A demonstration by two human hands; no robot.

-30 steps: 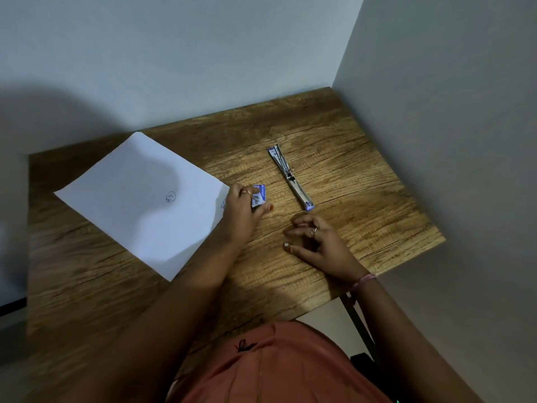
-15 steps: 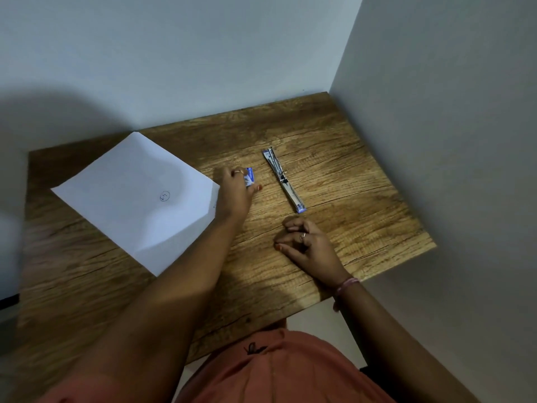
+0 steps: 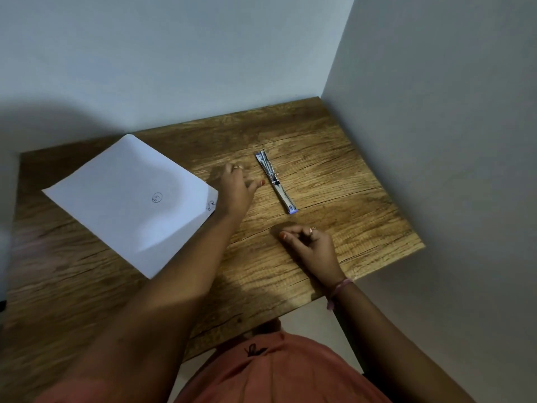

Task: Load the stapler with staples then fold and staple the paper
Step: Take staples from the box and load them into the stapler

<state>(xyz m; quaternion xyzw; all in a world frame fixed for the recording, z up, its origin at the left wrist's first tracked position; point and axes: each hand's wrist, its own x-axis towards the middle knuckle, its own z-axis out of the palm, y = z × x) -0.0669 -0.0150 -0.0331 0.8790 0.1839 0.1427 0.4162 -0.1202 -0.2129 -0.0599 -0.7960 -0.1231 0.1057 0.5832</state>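
Observation:
A white sheet of paper (image 3: 125, 205) with a small circled mark lies flat on the left of the wooden table (image 3: 334, 175). The silver stapler (image 3: 275, 181) lies swung open in one long strip, its blue end toward me. My left hand (image 3: 236, 186) reaches palm down between the paper's right corner and the stapler, thumb pointing at the stapler. The blue staple box it carried earlier is hidden, and I cannot see whether the hand still holds it. My right hand (image 3: 312, 245) rests on the table below the stapler with curled fingers and nothing in them.
The table stands in a corner, with grey walls directly behind it and along its right side. Its front edge runs close to my body. Bare wood shows right of the stapler and in front of the paper.
My left hand has moved away from me across the table, and the blue staple box seen in its fingers has gone out of sight. The right hand has barely shifted.

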